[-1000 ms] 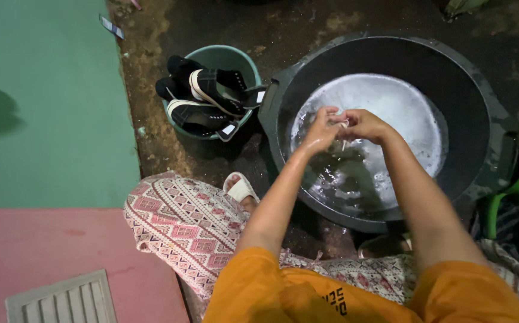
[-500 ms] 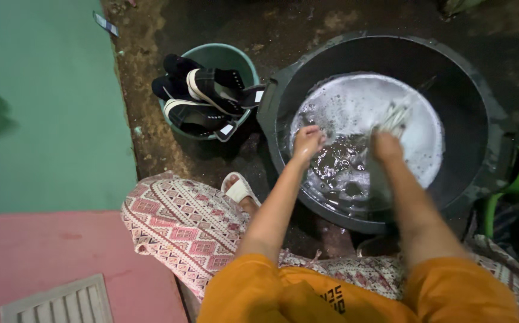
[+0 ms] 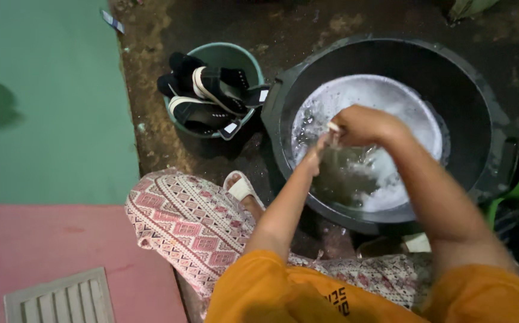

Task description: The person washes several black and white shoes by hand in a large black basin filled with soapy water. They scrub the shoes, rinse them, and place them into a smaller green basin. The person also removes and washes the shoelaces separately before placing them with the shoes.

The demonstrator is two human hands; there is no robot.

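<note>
A small whitish thing (image 3: 333,127), maybe a shoelace, pokes out of the right hand (image 3: 364,124), just above the soapy water (image 3: 391,101) in the big black tub (image 3: 475,90). The right hand is squeezed tight around it. The left hand (image 3: 319,152) is blurry beside it, so I cannot tell if it grips anything. Wet soapy fingers are slippery, so the thing could slip out and sink under the foam. Hard rubbing could splash water over the rim onto the patterned trousers (image 3: 182,221). The green bucket (image 3: 229,55) holding 2 black shoes (image 3: 205,98) touches the tub and could get knocked.
</note>
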